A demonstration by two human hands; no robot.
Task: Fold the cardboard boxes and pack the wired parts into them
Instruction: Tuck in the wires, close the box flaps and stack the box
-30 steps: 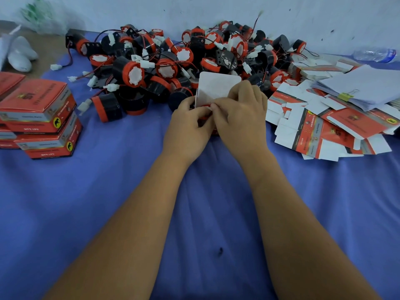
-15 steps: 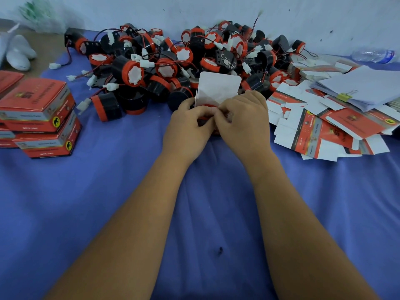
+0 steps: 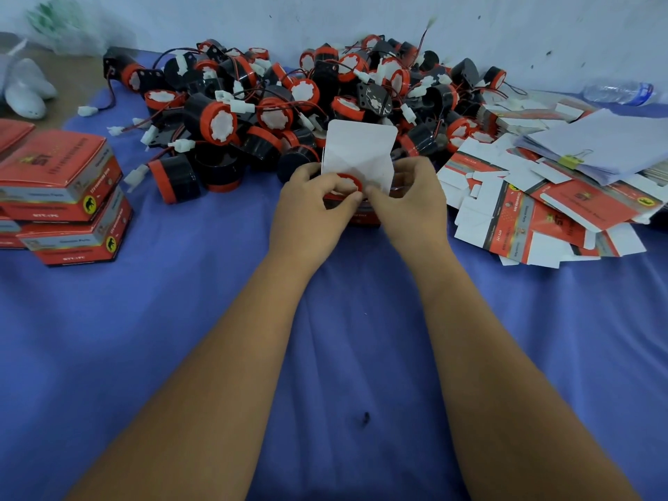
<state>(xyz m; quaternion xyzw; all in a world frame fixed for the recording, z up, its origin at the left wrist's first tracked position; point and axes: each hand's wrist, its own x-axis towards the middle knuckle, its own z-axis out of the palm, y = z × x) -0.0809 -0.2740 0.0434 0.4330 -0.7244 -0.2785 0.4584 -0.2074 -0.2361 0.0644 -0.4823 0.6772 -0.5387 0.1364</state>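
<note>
surface: blue cloth (image 3: 180, 338) | on it: wired parts (image 3: 289, 113) – folded boxes (image 3: 65, 197) – flat cardboard blanks (image 3: 524, 218)

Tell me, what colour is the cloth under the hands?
Blue-violet cloth, plain, seen from the head view.

Red box (image 3: 356, 215) sat between both hands, white lid flap (image 3: 359, 150) standing upright just beyond the fingers, one red-rimmed wired part (image 3: 343, 182) seated in its opening. Loose parts pile (image 3: 289, 103) lay just beyond the hands. Flat box blanks (image 3: 524, 218) lay right of the right hand; folded boxes (image 3: 61, 197) were stacked well left of the left hand.
</note>
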